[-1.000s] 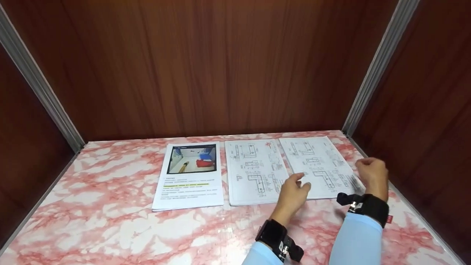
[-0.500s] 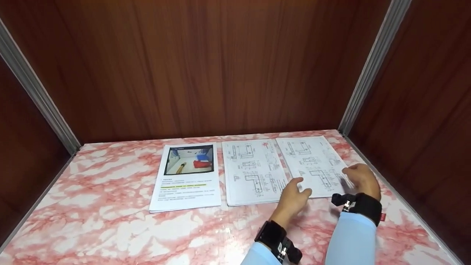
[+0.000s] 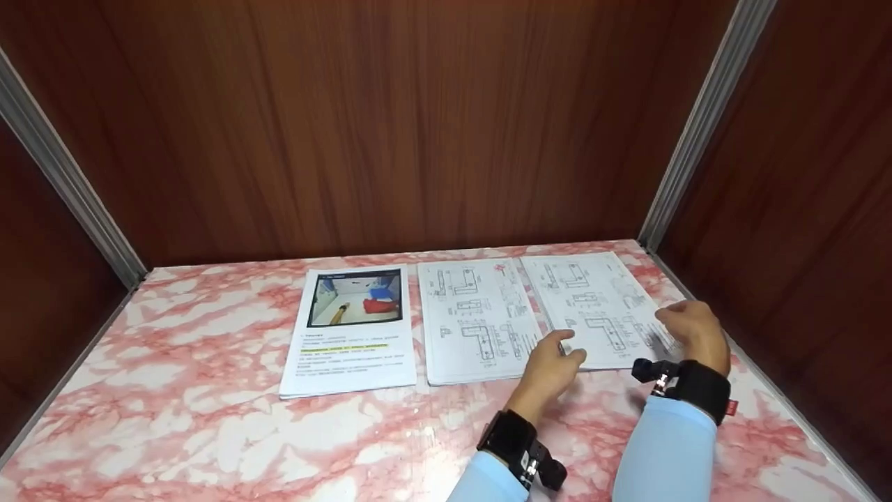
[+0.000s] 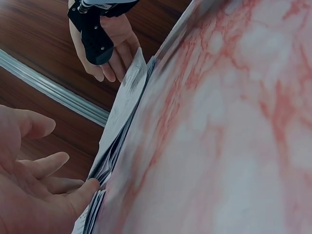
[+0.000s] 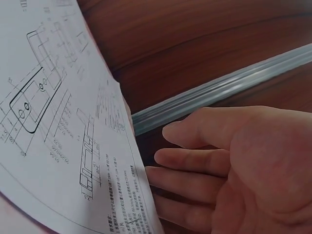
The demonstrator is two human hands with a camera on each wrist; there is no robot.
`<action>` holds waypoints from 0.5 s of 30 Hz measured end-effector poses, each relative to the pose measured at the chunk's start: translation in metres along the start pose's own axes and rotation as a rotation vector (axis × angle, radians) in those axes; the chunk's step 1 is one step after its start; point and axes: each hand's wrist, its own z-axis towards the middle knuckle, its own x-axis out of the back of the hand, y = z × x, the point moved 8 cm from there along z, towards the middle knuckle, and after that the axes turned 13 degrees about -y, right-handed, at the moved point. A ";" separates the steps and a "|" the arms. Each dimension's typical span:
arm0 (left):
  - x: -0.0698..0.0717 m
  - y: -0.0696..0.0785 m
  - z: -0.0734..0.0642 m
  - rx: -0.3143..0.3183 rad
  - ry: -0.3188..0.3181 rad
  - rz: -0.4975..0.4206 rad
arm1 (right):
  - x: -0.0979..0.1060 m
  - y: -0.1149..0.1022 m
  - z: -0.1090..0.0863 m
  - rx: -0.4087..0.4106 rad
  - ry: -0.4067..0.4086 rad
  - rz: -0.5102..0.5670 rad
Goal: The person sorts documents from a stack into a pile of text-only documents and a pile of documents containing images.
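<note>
Drawing sheets printed with bracket outlines form a right stack (image 3: pixel 592 307) and a middle stack (image 3: pixel 456 348) on the marbled table (image 3: pixel 244 446). My left hand (image 3: pixel 550 366) is over the narrow gap between them, thumb and fingers spread. In the left wrist view, a fingertip of the left hand (image 4: pixel 39 195) is right at the stacked paper edges. At the right stack's outer side is my right hand (image 3: pixel 700 338). The right wrist view shows the right hand (image 5: pixel 219 165) with extended fingers, their tips at the edge of the top drawing sheet (image 5: pixel 63 126), which bows upward.
Left of the drawings lies another stack of printed pages (image 3: pixel 355 380), with a colour photo and a yellow-highlighted line on top. Dark wood-grain panels (image 3: pixel 390 125) enclose the table at the back and sides, joined by metal corner posts (image 3: pixel 697 132).
My right hand has come down to the right stack's outer edge, its fingers less bunched than before. The left hand stays by the gap. The head view has shifted slightly.
</note>
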 end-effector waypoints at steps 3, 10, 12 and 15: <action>0.001 0.001 -0.001 -0.003 0.002 0.015 | 0.002 -0.001 -0.001 0.004 0.013 0.008; 0.002 0.005 -0.001 -0.011 -0.006 0.023 | 0.007 0.000 -0.002 -0.013 0.070 0.041; 0.002 0.006 -0.001 -0.020 -0.007 0.015 | 0.008 0.001 -0.001 -0.018 0.072 0.050; 0.000 0.007 0.000 -0.039 -0.023 -0.002 | 0.008 0.004 0.000 -0.028 0.049 0.060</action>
